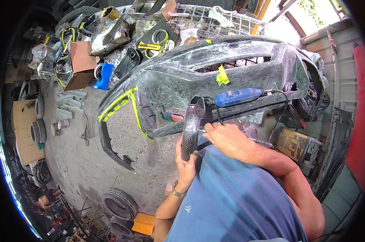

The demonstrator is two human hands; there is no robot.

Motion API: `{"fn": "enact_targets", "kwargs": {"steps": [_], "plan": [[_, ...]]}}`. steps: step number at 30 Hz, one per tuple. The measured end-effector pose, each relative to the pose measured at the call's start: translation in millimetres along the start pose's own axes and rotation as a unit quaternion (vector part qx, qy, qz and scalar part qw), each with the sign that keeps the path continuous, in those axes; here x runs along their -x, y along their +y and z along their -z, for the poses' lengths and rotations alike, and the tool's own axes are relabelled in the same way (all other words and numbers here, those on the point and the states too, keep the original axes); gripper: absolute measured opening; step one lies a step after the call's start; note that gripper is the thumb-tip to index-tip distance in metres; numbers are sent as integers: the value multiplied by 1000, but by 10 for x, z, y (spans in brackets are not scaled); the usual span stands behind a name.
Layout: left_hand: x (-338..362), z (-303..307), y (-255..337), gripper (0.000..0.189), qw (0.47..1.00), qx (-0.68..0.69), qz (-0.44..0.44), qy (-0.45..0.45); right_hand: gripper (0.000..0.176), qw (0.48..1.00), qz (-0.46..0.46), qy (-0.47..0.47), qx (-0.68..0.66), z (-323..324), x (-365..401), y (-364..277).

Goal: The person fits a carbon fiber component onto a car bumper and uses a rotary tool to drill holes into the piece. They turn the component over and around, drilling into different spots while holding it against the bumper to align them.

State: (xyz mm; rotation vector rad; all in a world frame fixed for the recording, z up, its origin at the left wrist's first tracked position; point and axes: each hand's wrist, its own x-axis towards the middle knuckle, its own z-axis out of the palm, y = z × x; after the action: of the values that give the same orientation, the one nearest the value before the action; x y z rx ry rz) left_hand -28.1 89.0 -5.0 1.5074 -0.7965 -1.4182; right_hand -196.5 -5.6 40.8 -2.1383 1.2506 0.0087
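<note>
My left hand [185,164] grips the lower end of a dark, dusty curved piece [192,125] with a woven pattern, held upright before my chest. At the right side of that piece, my right hand [224,138] is closed around a slim rotary handpiece whose tip points at the piece's edge. A coiled metal shaft [263,142] runs out behind my right hand. Beyond my hands lies a large dusty black bumper [170,86] with yellow-green tape [134,107] on its left part. A blue power tool [238,97] rests on the bumper, its cord trailing right.
A cluttered bench holds tape rolls [160,37], a blue tape dispenser [103,76] and cardboard [82,57]. Tires [120,204] lie on the floor at lower left, beside an orange object [143,224]. Black bags and a yellow box [294,144] stand at right.
</note>
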Motion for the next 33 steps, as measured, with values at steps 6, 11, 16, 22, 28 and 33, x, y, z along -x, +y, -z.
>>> {"fn": "enact_targets", "kwargs": {"steps": [6, 11, 16, 22, 28, 33], "plan": [[1, -46, 23, 60, 999, -8, -25, 39, 30, 999, -16, -42, 17, 205, -26, -56], [2, -29, 46, 58, 1000, 6, -8, 12, 27, 1000, -1, -23, 1, 154, -46, 14], [6, -5, 44, 56, 1000, -13, 13, 0, 27, 999, -1, -41, -9, 192, -96, 25], [4, -5, 36, 56, 1000, -8, 5, -2, 27, 998, 0, -66, -12, 229, -126, 26], [-5, -15, 8, 58, 1000, 1, -11, 23, 29, 997, 4, -70, -13, 233, -127, 43], [3, 10, 34, 56, 1000, -2, 16, 0, 29, 996, -3, -88, -11, 263, -133, 30]]}}
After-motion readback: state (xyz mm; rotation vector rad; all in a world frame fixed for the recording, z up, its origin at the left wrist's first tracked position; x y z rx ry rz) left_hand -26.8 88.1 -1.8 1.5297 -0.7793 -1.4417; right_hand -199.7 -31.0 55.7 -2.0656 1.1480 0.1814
